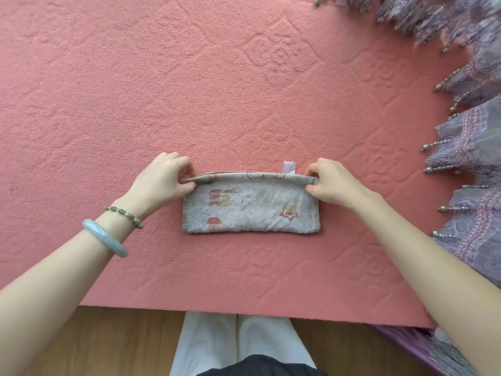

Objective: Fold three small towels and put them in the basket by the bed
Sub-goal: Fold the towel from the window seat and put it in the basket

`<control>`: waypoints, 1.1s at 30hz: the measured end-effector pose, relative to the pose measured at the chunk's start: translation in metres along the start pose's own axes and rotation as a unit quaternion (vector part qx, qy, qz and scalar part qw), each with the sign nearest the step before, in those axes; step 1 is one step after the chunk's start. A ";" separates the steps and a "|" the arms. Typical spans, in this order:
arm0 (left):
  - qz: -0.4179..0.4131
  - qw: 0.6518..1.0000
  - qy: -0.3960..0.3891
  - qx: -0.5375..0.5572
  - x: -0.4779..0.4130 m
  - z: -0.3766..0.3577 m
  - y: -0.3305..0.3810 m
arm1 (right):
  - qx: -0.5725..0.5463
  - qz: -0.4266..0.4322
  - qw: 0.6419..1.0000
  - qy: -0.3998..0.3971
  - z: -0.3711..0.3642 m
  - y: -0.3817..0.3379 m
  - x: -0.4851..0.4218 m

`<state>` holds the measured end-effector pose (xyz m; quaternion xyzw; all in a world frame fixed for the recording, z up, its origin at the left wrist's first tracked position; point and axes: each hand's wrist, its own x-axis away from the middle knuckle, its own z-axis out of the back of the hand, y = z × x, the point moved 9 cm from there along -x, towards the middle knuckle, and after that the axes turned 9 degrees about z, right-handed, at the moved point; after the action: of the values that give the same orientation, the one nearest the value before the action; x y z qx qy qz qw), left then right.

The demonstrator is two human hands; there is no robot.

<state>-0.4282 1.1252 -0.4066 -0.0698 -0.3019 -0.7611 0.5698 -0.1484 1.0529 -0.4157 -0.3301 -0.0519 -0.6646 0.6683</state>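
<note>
While the towel (pixel 250 204) lies folded into a long strip on the pink bedspread (pixel 189 90), close to its near edge, both hands pinch its far corners. On the left, the left hand (pixel 162 180) nips the upper layers between thumb and curled fingers; the right hand (pixel 329 183) does the same at the right end. A white tag (pixel 289 167) (small, upright) sticks out past the far edge. Purple beaded fabric (pixel 471 147) lies along the right. A pale bangle (pixel 105 238) and a bead bracelet (pixel 123 217) circle the left wrist.
</note>
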 end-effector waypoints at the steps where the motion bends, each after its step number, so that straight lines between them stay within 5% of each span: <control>1: 0.001 1.000 0.001 0.010 0.003 0.002 0.001 | -0.018 0.000 1.000 0.002 0.003 0.000 0.002; 5: -0.005 0.996 0.039 0.075 0.017 0.037 0.012 | -0.130 -0.002 0.990 0.047 0.036 0.003 0.019; 9: -0.097 0.984 0.108 0.099 0.039 0.092 0.033 | -0.198 0.035 0.962 0.185 0.088 -0.004 0.049; 13: -0.213 0.966 0.144 0.043 0.056 0.097 0.043 | -0.139 0.119 0.942 0.280 0.094 -0.024 0.072; 21: -0.237 0.948 0.141 -0.159 0.079 -0.024 -0.005 | -0.009 0.169 0.973 0.158 -0.049 -0.038 0.081; 27: -0.175 0.960 0.132 -0.172 0.081 -0.023 -0.006 | -0.066 0.160 0.976 0.131 -0.042 -0.033 0.077; 30: -0.159 0.965 0.140 -0.157 0.075 -0.022 0.018 | -0.165 0.076 0.965 0.187 -0.017 -0.010 0.073; 33: -0.152 0.967 0.127 -0.158 0.057 -0.038 0.053 | -0.148 0.010 0.963 0.227 0.000 0.012 0.061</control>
<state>-0.3906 1.0489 -0.3915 -0.0147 -0.1103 -0.8793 0.4631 -0.1310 0.9990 -0.3891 -0.2663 0.2035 -0.7156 0.6128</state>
